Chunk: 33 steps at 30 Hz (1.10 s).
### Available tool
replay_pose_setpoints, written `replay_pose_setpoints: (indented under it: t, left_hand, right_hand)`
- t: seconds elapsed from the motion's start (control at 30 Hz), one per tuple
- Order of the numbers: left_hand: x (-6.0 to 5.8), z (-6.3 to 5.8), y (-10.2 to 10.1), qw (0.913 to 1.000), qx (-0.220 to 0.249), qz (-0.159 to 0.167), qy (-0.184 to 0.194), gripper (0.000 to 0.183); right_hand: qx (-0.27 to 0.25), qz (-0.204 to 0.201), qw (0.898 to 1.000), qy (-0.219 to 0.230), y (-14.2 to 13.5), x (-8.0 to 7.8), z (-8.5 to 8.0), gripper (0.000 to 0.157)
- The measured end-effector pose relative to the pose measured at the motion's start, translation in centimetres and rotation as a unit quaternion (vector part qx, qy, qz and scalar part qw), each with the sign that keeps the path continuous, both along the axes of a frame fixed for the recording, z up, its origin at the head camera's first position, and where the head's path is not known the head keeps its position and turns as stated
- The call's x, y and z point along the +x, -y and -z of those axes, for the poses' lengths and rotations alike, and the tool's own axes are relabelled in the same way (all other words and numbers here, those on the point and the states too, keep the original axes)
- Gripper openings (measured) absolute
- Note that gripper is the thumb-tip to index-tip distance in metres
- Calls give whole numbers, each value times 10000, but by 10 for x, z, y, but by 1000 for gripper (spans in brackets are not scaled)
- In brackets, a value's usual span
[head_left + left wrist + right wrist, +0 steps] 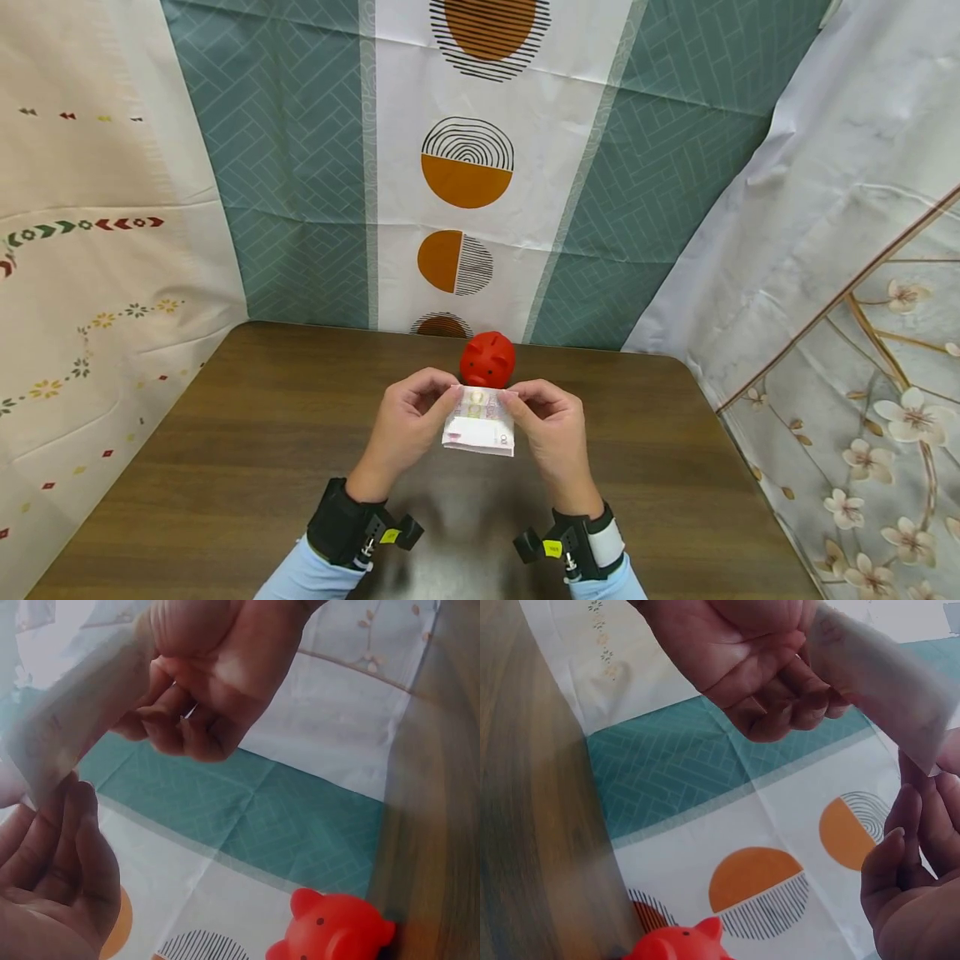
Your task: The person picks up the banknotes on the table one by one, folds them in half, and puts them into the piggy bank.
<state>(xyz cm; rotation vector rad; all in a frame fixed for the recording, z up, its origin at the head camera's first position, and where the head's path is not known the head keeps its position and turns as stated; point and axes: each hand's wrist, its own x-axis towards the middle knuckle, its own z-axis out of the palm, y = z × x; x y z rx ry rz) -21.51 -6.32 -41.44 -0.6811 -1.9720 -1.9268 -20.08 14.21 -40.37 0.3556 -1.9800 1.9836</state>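
Between the two hands a pale banknote [478, 423] with pinkish and yellowish print is held up, folded over, its layers showing along the lower edge. My left hand [405, 421] pinches its left upper corner between thumb and fingers. On the opposite corner, the right hand [553, 433] pinches it the same way. Just behind the note stands a red piggy bank [487, 360], its lower part overlapped by the note in the head view. The left wrist view shows the note [82, 712] tilted, gripped at both ends.
A brown wooden table [262, 433] lies under the hands. Behind it hangs a green and white patterned cloth [300, 208], close to the piggy bank. Floral cloth [862, 500] borders the right side, cream cloth [90, 333] the left. Both wrists carry black straps with small cameras.
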Motion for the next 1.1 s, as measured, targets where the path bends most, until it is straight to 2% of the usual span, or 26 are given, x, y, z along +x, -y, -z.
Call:
replay_pose_setpoints:
  t: [0.13, 0.37, 0.67, 0.8, 1.1]
  left_hand:
    - [2, 0, -3, 9999, -69, 71, 32, 7]
    - [8, 1, -11, 9995, -203, 223, 115, 5]
    - [11, -1, -14, 9989, -166, 427, -66, 5]
    - [11, -1, -16, 9988, -217, 375, -224, 6]
    - [12, -2, -13, 9997, -197, 91, -61, 6]
  right_hand:
    - [96, -132, 9999, 6, 1, 1, 0, 10]
    - [455, -442, 9975, -302, 7, 3, 1, 8]
    - [546, -564, 9958, -472, 12, 5, 3, 6]
    - [612, -459, 9952, -613, 12, 5, 3, 5]
    - [497, -559, 9943, -763, 8, 3, 5, 6]
